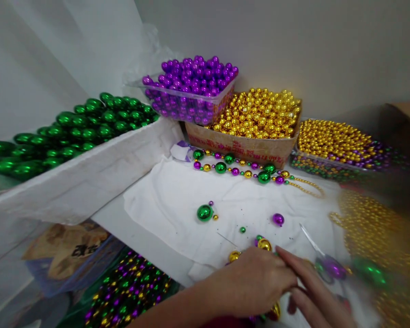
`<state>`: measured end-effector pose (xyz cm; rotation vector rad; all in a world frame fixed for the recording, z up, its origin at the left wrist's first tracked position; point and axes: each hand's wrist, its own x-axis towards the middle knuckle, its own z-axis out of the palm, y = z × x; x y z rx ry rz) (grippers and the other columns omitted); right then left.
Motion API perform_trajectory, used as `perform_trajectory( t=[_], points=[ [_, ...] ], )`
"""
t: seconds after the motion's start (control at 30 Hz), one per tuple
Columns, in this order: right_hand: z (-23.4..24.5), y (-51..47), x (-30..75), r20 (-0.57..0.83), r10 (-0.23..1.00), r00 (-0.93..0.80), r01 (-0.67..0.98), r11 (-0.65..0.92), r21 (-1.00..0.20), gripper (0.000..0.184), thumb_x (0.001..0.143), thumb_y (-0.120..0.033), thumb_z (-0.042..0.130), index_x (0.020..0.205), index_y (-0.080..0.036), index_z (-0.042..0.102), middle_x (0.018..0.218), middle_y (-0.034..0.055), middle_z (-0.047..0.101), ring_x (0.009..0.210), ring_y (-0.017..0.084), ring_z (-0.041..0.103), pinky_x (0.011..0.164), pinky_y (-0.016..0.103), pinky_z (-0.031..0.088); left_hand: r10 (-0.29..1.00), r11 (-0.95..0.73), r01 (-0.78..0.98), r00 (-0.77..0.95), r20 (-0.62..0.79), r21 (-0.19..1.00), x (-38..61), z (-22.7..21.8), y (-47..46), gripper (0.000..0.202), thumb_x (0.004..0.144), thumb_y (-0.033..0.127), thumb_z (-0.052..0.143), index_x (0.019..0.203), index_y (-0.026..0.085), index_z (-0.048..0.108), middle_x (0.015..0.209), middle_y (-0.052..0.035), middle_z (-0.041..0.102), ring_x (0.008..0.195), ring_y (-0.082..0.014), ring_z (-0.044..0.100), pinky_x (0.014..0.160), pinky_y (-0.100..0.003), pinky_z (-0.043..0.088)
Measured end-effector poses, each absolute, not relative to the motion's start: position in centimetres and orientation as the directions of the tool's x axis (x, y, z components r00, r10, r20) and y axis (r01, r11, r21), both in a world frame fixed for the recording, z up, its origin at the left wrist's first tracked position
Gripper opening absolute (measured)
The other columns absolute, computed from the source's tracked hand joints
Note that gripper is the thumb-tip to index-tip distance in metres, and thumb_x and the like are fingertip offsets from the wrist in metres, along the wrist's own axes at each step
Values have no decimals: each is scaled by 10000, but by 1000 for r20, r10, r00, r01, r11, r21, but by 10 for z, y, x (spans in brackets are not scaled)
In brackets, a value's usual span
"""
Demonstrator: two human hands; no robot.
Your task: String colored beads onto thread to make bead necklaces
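My left hand (pixel 256 282) reaches in from the bottom edge, fingers curled closed; what they grip is hidden. Against its fingertips my right hand (pixel 314 287) is bent in, index finger straight and lower fingers curled, and anything pinched there is out of sight. Gold beads (pixel 264 244) and a small green bead (pixel 258 238) show just past my left hand, with another gold bead (pixel 275 312) below it. On the white cloth (pixel 171 205) lie a large green bead (pixel 205 212), a purple bead (pixel 278 219) and a thin needle-like piece (pixel 226 239). Scissors (pixel 312 241) rest beside my right hand.
A finished-looking bead necklace (pixel 235 171) lies across the back. Behind stand a white foam box (pixel 89 177) of green beads, a clear purple-bead tub (pixel 191 95), a gold-bead carton (pixel 239 143) and a mixed-bead tray (pixel 331 164). Gold bead strands (pixel 369 228) blur at right.
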<state>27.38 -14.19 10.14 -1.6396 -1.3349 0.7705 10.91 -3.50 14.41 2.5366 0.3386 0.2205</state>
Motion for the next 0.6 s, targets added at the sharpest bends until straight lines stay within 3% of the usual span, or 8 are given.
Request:
perform_trajectory(
  t=[0.1, 0.17, 0.23, 0.3, 0.4, 0.6],
  points=[
    [93, -119, 261, -91, 994, 53, 181, -99, -978, 425, 814, -428, 608, 1211, -277, 610, 932, 73, 715, 807, 247, 681, 593, 314, 568, 360, -825, 266, 927, 102, 499, 101, 143, -33, 127, 890, 212, 481, 848, 155, 587, 877, -50, 653, 779, -159, 589, 656, -260, 439],
    [87, -110, 255, -160, 987, 4, 11, -160, -987, 398, 801, -391, 627, 1166, -233, 642, 892, 76, 721, 796, 249, 682, 629, 327, 572, 392, -828, 305, 915, 99, 470, 94, 139, -31, 139, 905, 223, 456, 899, 160, 580, 907, -50, 636, 786, -157, 584, 664, -262, 447],
    [82, -108, 251, -182, 983, 37, -34, -180, -983, 352, 765, -357, 669, 1086, -210, 678, 927, 80, 718, 843, 251, 676, 711, 340, 565, 409, -825, 332, 909, 77, 458, 90, 133, -31, 142, 909, 221, 444, 937, 167, 572, 951, -52, 619, 796, -156, 581, 674, -263, 454],
    [79, -108, 251, -173, 982, 81, 15, -175, -984, 337, 754, -338, 679, 1062, -204, 682, 924, 77, 719, 836, 244, 677, 733, 337, 561, 424, -816, 360, 904, 46, 453, 90, 126, -30, 129, 900, 213, 452, 942, 169, 566, 970, -56, 604, 796, -158, 577, 672, -262, 457],
    [79, -114, 254, -84, 988, 133, 228, -113, -967, 287, 778, -316, 650, 1046, -220, 684, 888, 62, 724, 791, 223, 686, 699, 296, 564, 427, -803, 373, 904, 13, 465, 94, 119, -31, 106, 888, 198, 458, 881, 162, 558, 905, -51, 597, 769, -158, 569, 655, -256, 450],
    [81, -130, 254, 211, 976, 60, 581, 137, -802, 164, 851, -223, 567, 981, -248, 665, 884, 38, 722, 748, 183, 695, 619, 212, 552, 416, -682, 335, 909, -33, 650, 92, 121, -34, 181, 916, 160, 400, 827, 167, 557, 839, -23, 589, 776, -133, 563, 697, -226, 431]
  ],
)
